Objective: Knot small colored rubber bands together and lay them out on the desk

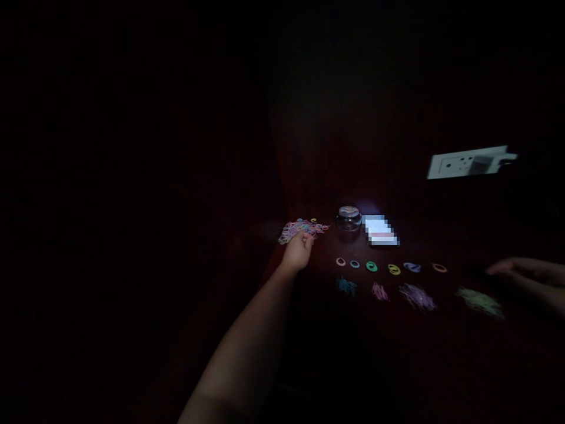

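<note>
On dark tabletop (324, 268), multicoloured elastic-band pile (293, 228) being touched by left hand (297, 252), grip pressed together; right hand (536, 278) unclear; snagging being risked by tangles.

Dark tabletop (326, 330) is pretty open in front of the blue pile (346, 286), but the jar (349, 221) and phone (380, 230) block the back.

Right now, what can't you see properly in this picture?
All in the head view:
Left hand: whether it holds a band; too small and dim.
Right hand: the arm behind it; cut off by the right edge.
Screen: what it shows; blocky blur.
Jar: what's inside; darkness.
</note>
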`<move>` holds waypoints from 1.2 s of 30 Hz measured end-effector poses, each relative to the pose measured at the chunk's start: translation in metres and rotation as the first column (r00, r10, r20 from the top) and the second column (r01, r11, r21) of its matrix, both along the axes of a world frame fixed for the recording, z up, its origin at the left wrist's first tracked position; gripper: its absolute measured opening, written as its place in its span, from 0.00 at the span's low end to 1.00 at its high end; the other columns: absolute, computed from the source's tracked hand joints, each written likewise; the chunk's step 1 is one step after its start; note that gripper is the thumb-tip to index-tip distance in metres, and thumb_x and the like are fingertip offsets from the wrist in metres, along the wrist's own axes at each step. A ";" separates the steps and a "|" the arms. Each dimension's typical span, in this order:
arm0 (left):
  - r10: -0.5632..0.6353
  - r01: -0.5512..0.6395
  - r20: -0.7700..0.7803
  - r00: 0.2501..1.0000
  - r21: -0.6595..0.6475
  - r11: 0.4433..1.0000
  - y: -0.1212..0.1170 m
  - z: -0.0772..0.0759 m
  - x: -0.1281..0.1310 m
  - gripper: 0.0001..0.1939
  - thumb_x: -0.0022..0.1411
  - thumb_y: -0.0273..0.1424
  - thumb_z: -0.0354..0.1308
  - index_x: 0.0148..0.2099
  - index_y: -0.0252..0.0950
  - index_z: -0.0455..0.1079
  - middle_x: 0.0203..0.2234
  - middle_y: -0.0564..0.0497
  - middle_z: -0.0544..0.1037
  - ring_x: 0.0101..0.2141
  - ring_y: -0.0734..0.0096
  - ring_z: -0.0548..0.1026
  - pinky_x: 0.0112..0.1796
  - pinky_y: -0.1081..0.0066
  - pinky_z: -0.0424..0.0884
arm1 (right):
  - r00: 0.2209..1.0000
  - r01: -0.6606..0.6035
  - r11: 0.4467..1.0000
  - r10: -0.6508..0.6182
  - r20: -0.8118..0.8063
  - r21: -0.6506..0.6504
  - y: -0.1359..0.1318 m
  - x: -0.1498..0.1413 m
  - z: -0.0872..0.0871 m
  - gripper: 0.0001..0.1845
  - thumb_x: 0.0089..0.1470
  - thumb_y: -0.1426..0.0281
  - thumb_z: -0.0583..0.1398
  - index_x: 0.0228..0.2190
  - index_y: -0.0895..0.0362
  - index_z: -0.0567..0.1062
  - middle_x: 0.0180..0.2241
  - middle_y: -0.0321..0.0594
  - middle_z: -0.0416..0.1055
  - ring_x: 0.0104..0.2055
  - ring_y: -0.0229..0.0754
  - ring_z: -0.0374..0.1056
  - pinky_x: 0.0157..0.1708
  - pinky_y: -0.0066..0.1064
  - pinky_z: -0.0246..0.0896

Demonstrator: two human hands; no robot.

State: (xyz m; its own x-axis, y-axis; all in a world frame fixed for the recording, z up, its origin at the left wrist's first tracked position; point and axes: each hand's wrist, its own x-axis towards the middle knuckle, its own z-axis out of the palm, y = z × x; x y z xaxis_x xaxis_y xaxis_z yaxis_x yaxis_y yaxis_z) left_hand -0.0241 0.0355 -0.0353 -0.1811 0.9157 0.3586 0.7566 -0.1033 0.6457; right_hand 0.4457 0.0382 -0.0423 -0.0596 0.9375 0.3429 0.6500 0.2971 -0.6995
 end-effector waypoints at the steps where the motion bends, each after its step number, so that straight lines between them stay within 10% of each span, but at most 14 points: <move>1: -0.055 0.055 0.016 0.998 0.029 0.998 -0.003 0.002 0.007 0.09 0.67 0.31 0.48 0.41 0.35 0.69 0.35 0.49 0.78 0.35 0.71 0.76 0.39 0.73 0.71 | 0.998 -0.062 0.992 0.062 -0.004 -0.109 -0.006 -0.006 0.006 0.22 0.44 0.46 0.63 0.29 0.50 0.81 0.31 0.52 0.79 0.29 0.50 0.76 0.26 0.37 0.70; 7: -0.425 0.414 0.020 0.905 0.186 0.891 -0.031 0.018 0.059 0.07 0.65 0.32 0.52 0.40 0.36 0.69 0.35 0.50 0.76 0.34 0.72 0.74 0.37 0.73 0.71 | 0.942 -0.280 0.957 0.257 0.214 0.083 -0.053 -0.114 0.048 0.14 0.52 0.56 0.60 0.35 0.51 0.76 0.34 0.43 0.77 0.32 0.48 0.74 0.32 0.40 0.71; 12: -0.552 0.548 -0.039 0.833 0.194 0.814 -0.052 0.028 0.086 0.05 0.64 0.30 0.54 0.39 0.36 0.70 0.35 0.51 0.77 0.35 0.72 0.73 0.38 0.72 0.70 | 0.940 -0.326 0.904 0.279 0.195 0.276 -0.066 -0.198 0.046 0.10 0.53 0.69 0.60 0.40 0.53 0.72 0.34 0.41 0.74 0.32 0.44 0.70 0.31 0.35 0.66; 36: -0.614 0.613 -0.067 0.786 0.211 0.761 -0.060 0.032 0.094 0.06 0.64 0.29 0.54 0.41 0.36 0.72 0.35 0.51 0.77 0.35 0.73 0.73 0.37 0.72 0.70 | 0.912 -0.397 0.860 0.408 0.035 0.321 -0.060 -0.181 0.033 0.05 0.57 0.68 0.58 0.33 0.55 0.74 0.28 0.39 0.69 0.29 0.40 0.65 0.29 0.33 0.62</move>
State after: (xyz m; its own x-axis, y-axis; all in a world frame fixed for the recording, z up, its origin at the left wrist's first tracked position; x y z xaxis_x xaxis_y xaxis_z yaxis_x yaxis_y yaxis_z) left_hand 0.0701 -0.0250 -0.0029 0.3908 0.7341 0.5553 0.4810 -0.6772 0.5568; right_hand 0.2648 -0.0217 -0.0097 -0.3922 0.6766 0.6232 0.4045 0.7353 -0.5437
